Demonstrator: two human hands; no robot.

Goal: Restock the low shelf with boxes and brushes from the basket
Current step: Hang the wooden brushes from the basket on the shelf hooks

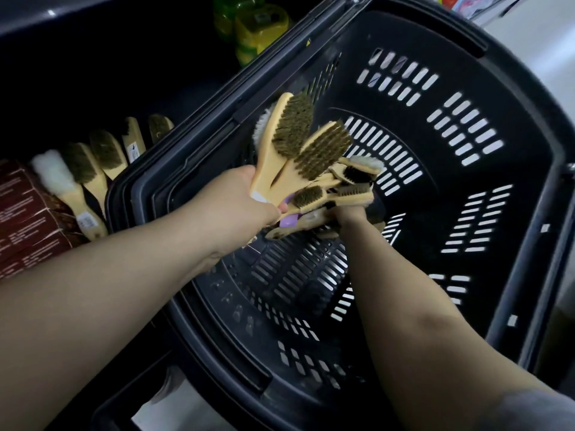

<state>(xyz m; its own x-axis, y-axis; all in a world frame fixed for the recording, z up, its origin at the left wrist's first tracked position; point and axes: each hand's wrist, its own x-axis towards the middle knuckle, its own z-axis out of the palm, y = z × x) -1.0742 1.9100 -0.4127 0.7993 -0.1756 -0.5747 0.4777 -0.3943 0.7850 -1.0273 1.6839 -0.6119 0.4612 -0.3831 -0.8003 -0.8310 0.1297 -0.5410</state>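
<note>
Dark red printed boxes and a row of pale wooden-handled brushes lie on the low shelf. The left hand has its grip curled round a fan of brown-bristled brushes over the black slotted plastic basket. The right hand is down in the basket's brush pile; I cannot tell how its grip stands

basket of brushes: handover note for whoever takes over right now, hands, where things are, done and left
Left hand grips a fan of wooden-handled brushes with brown bristles over the black slotted plastic basket.
Right hand reaches into the loose brush pile in the basket; its grip is hidden.
Done: a row of brushes lies on the low shelf beside dark red boxes.
Left: shelve the held brushes, then the pile.
</note>
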